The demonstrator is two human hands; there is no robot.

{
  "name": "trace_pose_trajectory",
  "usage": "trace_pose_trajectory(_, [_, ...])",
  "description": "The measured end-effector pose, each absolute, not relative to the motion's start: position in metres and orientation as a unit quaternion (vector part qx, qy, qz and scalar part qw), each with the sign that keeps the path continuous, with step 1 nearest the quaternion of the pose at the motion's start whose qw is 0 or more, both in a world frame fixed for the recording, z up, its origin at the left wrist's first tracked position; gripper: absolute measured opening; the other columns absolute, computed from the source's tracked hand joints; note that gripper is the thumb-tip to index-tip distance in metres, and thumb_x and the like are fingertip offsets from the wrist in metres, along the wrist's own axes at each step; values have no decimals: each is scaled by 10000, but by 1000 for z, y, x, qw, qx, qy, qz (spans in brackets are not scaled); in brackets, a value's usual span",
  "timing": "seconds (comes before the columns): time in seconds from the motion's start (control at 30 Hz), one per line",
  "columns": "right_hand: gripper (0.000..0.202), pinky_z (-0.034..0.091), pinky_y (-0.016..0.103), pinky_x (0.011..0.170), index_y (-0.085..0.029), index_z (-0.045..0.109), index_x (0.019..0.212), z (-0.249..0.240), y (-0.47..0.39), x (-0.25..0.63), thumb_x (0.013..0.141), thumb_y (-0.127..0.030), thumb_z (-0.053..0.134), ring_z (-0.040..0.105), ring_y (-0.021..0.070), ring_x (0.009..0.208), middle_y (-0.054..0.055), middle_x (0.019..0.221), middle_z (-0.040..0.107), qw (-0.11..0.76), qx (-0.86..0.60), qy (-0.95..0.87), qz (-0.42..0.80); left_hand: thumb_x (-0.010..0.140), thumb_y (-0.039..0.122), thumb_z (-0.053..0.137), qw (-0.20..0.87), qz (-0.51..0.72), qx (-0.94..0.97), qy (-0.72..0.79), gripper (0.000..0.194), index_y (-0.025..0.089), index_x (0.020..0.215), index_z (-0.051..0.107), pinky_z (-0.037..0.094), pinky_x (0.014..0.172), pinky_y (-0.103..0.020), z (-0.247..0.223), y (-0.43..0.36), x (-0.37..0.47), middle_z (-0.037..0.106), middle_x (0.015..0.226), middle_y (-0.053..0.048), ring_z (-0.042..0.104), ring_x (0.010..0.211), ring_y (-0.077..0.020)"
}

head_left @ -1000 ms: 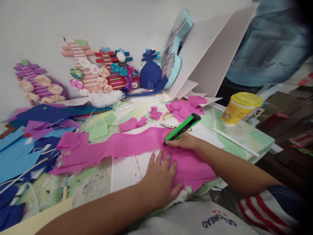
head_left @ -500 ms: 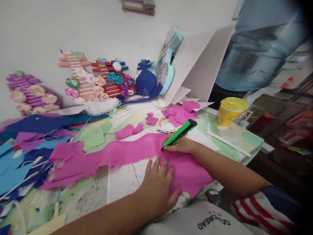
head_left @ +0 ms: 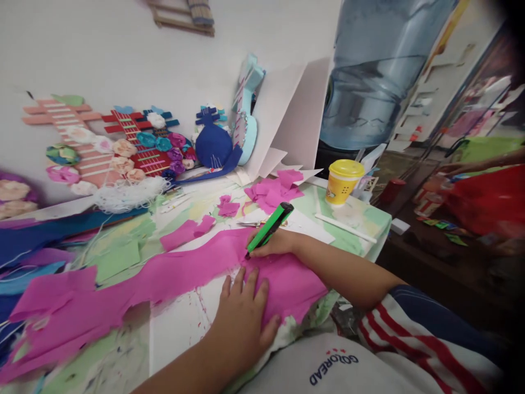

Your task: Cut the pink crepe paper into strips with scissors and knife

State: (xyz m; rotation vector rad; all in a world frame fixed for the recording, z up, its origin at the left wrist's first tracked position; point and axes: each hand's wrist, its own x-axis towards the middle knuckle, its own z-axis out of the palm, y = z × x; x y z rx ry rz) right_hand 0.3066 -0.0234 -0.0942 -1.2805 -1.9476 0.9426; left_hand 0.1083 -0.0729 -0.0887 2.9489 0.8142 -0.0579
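Note:
My right hand grips a green marker with a black end, its tip down on a long sheet of pink crepe paper. Spread flat with fingers apart, my left hand presses on the near edge of that paper and the white board beneath it. Scissors lie just beyond my right hand, partly hidden by the marker. Pink scraps are heaped farther back, and smaller pink pieces rest to the left.
A yellow lidded cup and a white stick are on the right of the table. Decorated guitar-shaped crafts lean on the wall, with white string in front. A large water bottle stands behind.
The view has turned to the right, so the table and crafts appear farther left. The marker stays in my right hand at nearly the same spot on the paper; my left hand remains flat.

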Motion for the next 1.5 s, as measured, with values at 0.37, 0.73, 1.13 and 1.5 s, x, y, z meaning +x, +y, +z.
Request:
trace_pose_trajectory(0.37, [227,458,239,663,-156,598,822,-95,-28,308,699,-346,597,571,125,724,21,784,619,331,-506,-721,339,800,558,320,72,8,968,240,638,135,1275,384,164,962,-576,-84,-74,102,321,1330,-198,218,1226,-398])
trace_pose_trajectory(0.73, [171,438,243,617,-153,600,721,-81,-30,306,635,-299,626,553,130,674,12,709,601,317,-558,-694,327,810,560,281,66,28,969,237,609,156,1250,401,144,953,-589,-94,-70,102,350,1316,-167,229,1217,-385])
trace_pose_trajectory(1.13, [235,448,248,680,-160,593,786,-94,-26,312,674,-365,616,569,126,717,8,765,623,287,-514,-736,334,802,553,301,59,29,968,241,598,166,1245,408,130,965,-568,-96,-69,103,360,1315,-144,240,1216,-360])
trace_pose_trajectory(1.5, [228,462,215,520,-141,576,781,-88,-27,319,673,-337,619,555,97,558,-10,624,589,297,-487,-691,445,802,545,310,50,5,968,247,601,158,1251,407,151,959,-574,-91,-71,105,359,1318,-147,246,1213,-364])
